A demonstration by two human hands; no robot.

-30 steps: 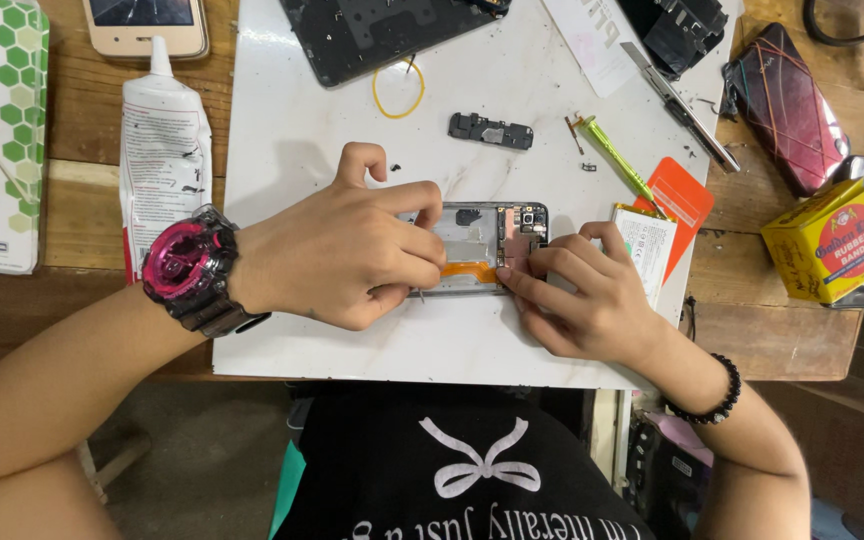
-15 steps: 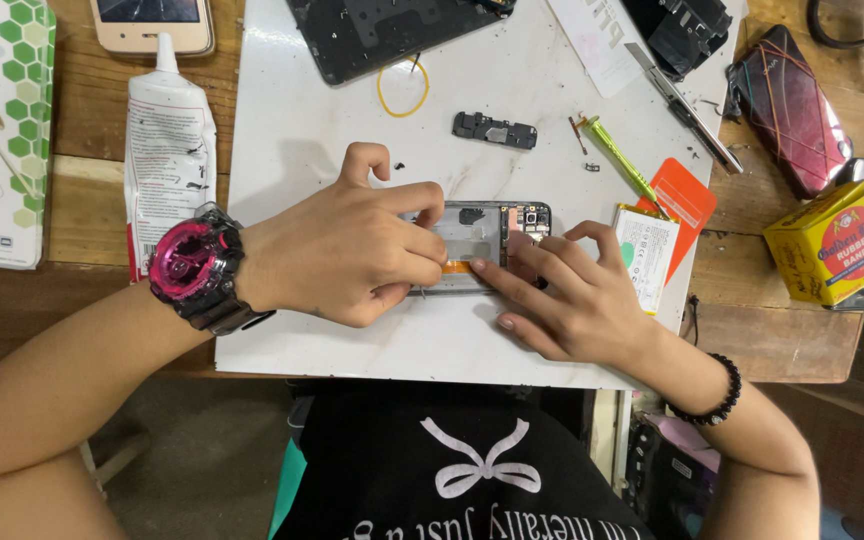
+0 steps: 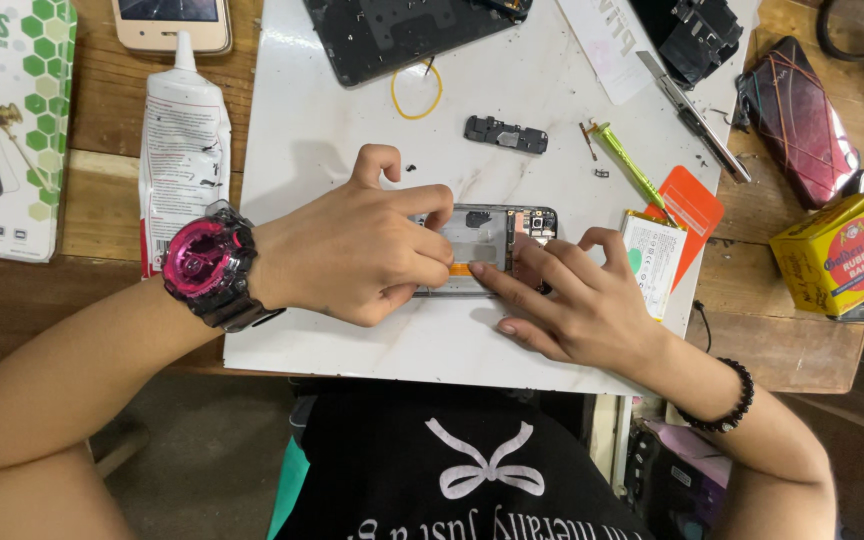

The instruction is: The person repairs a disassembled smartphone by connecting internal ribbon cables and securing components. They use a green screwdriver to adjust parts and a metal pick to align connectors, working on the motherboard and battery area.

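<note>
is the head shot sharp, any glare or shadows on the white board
Head view: sharp across both hands and the opened phone; soft, even light; faint shadow of the left hand on the white board above it; no harsh glare, only a dull sheen on the red phone cover; edges slightly bowed.

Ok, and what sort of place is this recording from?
Most likely a phone repair bench. Both hands, left hand and right hand, work on an opened phone on a white board, with a loose battery, a green tool and a glue tube around it.
</note>
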